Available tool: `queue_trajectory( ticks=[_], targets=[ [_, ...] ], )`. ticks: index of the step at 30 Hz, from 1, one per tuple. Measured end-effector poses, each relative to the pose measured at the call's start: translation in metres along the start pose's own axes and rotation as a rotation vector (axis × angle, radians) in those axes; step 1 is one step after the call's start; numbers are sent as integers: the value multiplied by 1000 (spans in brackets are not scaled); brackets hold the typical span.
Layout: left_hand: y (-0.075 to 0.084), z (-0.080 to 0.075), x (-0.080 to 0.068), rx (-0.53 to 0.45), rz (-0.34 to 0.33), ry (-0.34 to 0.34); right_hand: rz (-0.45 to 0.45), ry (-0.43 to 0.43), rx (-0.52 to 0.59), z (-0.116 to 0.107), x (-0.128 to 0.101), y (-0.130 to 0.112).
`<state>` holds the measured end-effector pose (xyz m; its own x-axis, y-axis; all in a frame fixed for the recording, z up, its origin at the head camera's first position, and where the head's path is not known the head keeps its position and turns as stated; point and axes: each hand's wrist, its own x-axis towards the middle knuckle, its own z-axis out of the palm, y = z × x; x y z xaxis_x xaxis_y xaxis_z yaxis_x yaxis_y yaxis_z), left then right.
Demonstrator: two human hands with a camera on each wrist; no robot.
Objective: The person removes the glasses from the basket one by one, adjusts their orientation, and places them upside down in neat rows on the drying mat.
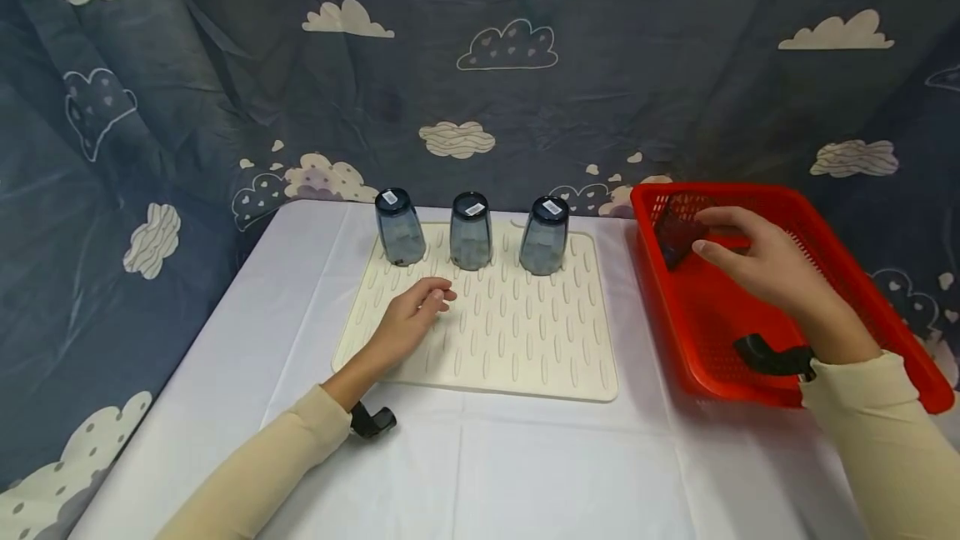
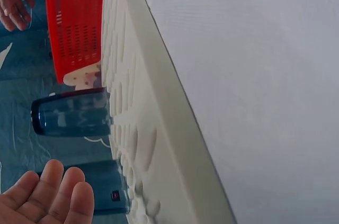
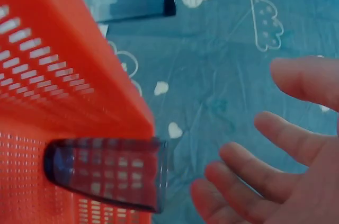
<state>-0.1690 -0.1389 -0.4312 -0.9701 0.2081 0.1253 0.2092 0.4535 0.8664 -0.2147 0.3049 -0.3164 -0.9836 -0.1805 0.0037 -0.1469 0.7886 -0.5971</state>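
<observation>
Three blue-tinted drinking glasses stand upside down along the back of a cream ribbed drying mat: a left glass (image 1: 400, 227), a middle glass (image 1: 471, 232) and a right glass (image 1: 544, 236). Another glass (image 3: 108, 173) is inside the red plastic basket (image 3: 119, 94), in its back left corner, rim upward and somewhat tilted. My right hand (image 1: 772, 261) hovers over the basket near that glass, fingers and thumb spread, holding nothing. Over the mat's left part my left hand (image 1: 412, 315) floats with loosely bent fingers (image 2: 51, 176), also without anything in it.
The drying mat (image 1: 487, 357) lies on a white-clothed table (image 1: 525, 465). To its right sits the basket, with perforated walls. A dark blue curtain (image 1: 510, 107) with cloud prints hangs behind. A black wrist mount (image 1: 372, 421) juts from my left wrist.
</observation>
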Motion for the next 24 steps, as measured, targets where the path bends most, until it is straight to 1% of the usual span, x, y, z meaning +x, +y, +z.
queue_trajectory(
  ticks=[2,7,10,12,14,15,20,22,24],
  targets=[
    [-1,-2,-3,-28,-21,7,11,38,-2,-2,3,4],
    [-3,-7,-6,-56,-66,19,40,118,12,-6,15,13],
    [-5,-8,-7,-64,-67,14,63,137,10,-9,23,17],
    [-7,-9,-7,-70,-57,14,72,134,-8,-11,29,21],
    [-9,-9,-8,-71,-48,12,73,116,-45,-14,36,24],
    [-10,-9,-8,-74,-48,12,72,90,-70,-15,39,26],
    [-14,-7,-10,-89,-66,10,58,-91,-161,-16,56,32],
    [-16,-6,-11,-97,-78,13,66,-126,-153,-14,62,35],
    [-17,-2,-10,-104,-85,10,78,-125,-130,-12,66,39]
  ],
)
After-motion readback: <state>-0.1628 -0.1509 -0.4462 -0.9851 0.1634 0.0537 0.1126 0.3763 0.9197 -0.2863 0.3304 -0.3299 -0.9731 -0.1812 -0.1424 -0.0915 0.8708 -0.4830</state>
